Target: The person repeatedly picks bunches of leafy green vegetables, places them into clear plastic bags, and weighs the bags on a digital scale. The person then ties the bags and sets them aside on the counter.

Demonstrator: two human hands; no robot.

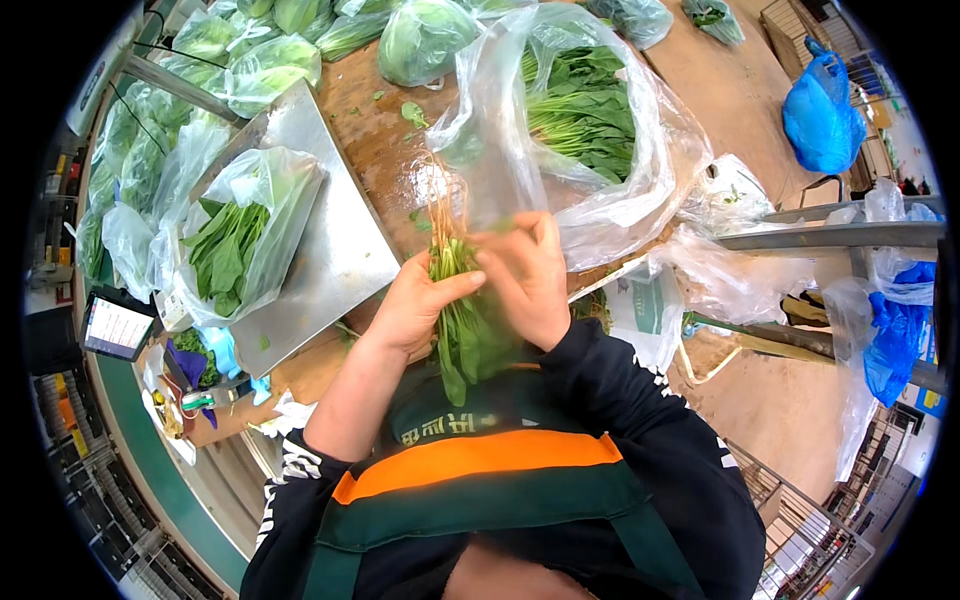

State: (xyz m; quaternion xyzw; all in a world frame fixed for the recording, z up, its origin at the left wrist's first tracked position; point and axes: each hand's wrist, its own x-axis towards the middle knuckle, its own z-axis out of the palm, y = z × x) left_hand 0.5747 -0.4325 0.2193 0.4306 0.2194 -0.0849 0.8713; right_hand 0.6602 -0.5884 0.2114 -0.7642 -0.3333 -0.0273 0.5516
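My left hand (pixel 409 304) grips a bunch of leafy greens, likely spinach (pixel 459 330), with the thumb across the stems. Its thin pale roots (pixel 442 199) point away from me, and the leaves hang toward my apron. Close beside the stems is my right hand (pixel 529 277), its fingers bent and blurred. A green blur lies at its fingertips, so whether it pinches a leaf is unclear. Beyond my hands, a large clear plastic bag (pixel 487 97) lies wide open, with many more of these greens (pixel 585 112) inside. To the left, a smaller clear bag (pixel 289 217) holds leafy greens (pixel 229 255).
The smaller bag rests on a metal plate (pixel 345 255), with a post (pixel 184 86) behind it. Bagged cabbages (pixel 427 37) crowd the back left. A lit screen (pixel 116 328) stands at left. Metal rails (pixel 832 236) and blue plastic bags (pixel 825 112) are on the right.
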